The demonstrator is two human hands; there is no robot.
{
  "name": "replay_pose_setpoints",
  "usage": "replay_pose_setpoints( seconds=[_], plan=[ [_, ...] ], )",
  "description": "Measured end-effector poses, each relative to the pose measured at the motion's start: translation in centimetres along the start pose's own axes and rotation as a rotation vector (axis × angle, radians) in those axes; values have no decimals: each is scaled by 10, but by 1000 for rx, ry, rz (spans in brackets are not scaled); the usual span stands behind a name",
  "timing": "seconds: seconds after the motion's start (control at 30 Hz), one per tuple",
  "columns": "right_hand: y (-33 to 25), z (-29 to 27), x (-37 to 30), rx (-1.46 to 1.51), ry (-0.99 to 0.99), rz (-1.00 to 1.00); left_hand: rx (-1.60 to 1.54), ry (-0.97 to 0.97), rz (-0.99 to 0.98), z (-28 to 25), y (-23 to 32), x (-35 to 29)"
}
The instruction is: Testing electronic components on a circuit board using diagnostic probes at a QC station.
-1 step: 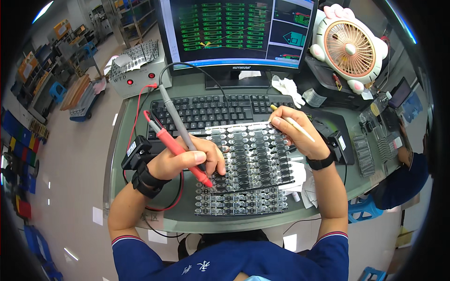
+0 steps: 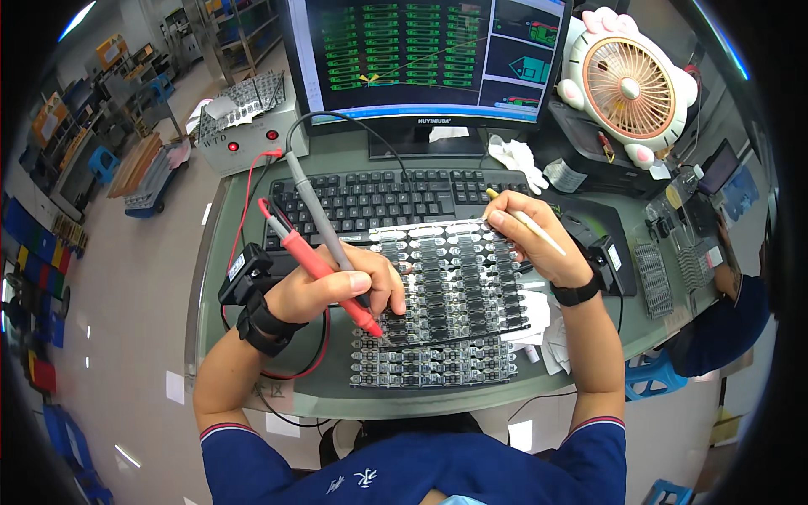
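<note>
My left hand (image 2: 349,284) is closed round two test probes, a red probe (image 2: 310,259) and a grey probe (image 2: 313,206). The red one points down at the lower left corner of a circuit board panel (image 2: 459,278) filled with rows of small dark and silver parts. My left fingertips are against the panel's left side. At its upper right corner, my right hand (image 2: 532,240) pinches the panel and also holds a thin pale yellow stick (image 2: 539,229). Beneath the tilted panel lies another similar panel (image 2: 433,369), its upper part hidden.
A black keyboard (image 2: 362,202) lies behind the panel, below a monitor (image 2: 404,59). At the left stands a grey box (image 2: 252,147) with red knobs and panels on top. A fan (image 2: 627,88) is at the right, near a co-worker's arm (image 2: 730,278). Probe cables loop at left.
</note>
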State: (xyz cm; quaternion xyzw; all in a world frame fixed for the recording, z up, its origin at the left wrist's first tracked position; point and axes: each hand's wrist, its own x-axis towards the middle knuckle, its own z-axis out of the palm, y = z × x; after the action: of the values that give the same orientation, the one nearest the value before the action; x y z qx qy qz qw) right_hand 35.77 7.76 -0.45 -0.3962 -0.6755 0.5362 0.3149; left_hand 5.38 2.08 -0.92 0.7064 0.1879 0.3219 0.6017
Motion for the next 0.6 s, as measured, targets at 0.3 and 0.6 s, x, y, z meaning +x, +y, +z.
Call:
replay_pose_setpoints(
  seconds=[0.3,0.6],
  plan=[
    [-2,-5,-6,-118,390,-357,-11,-26,34,-2,-5,2],
    [-34,40,-67,-232,-284,-784,29,57,60,2,-5,0]
  ],
)
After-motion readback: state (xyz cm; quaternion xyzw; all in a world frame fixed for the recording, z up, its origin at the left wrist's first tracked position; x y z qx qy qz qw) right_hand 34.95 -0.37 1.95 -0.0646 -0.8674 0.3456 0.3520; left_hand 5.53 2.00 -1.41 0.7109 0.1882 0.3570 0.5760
